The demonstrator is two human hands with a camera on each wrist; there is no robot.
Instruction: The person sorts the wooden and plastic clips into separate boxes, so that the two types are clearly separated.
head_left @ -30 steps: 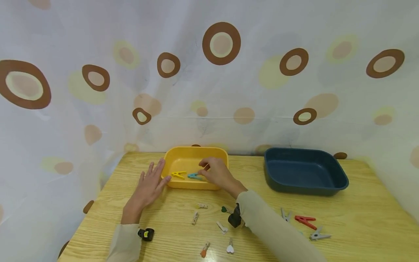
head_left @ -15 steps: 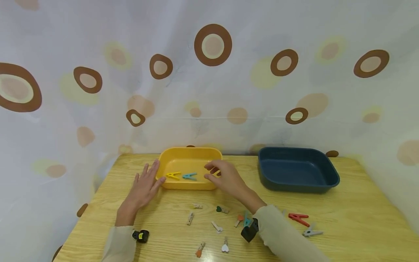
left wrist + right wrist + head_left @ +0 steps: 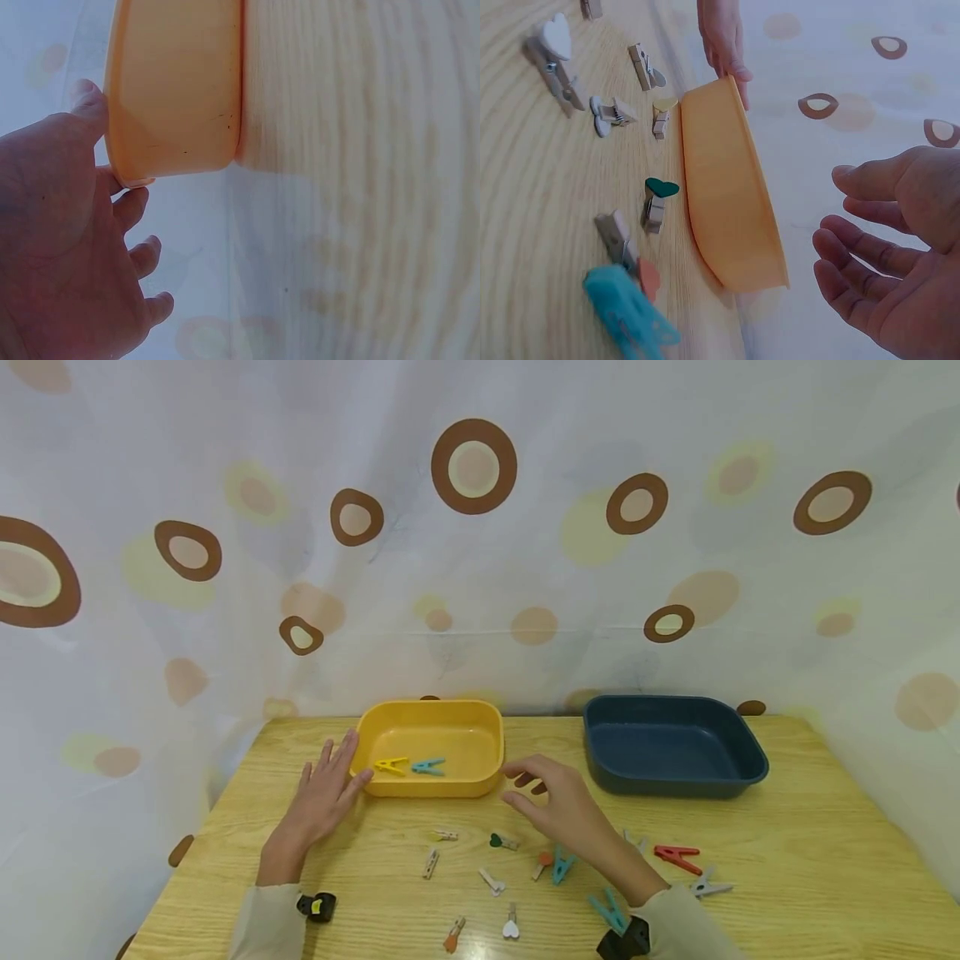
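Note:
My left hand (image 3: 318, 806) touches the left rim of a yellow plastic basin (image 3: 431, 788), thumb and fingers extended. In the left wrist view its thumb and one fingertip meet the rim of the basin. Inside the basin lie a yellow plastic clothespin (image 3: 383, 765) and a light blue clothespin (image 3: 421, 767). My right hand (image 3: 558, 802) hovers just right of the basin, fingers loosely bent and holding nothing. Under its wrist lie two teal clothespins, one nearer the basin (image 3: 559, 870) and one by the wrist camera (image 3: 617, 917).
In front of the basin several small wooden clothespins lie scattered, among them a green-heart one (image 3: 497, 841) and a white-heart one (image 3: 511, 931). A red clothespin (image 3: 670, 852) and a grey one (image 3: 703, 887) lie at the right. A dark blue basin (image 3: 675, 783) stands at back right.
My right hand has let go of the light blue clothespin inside the yellow basin and drawn back out to the right. The left hand has stayed at the rim.

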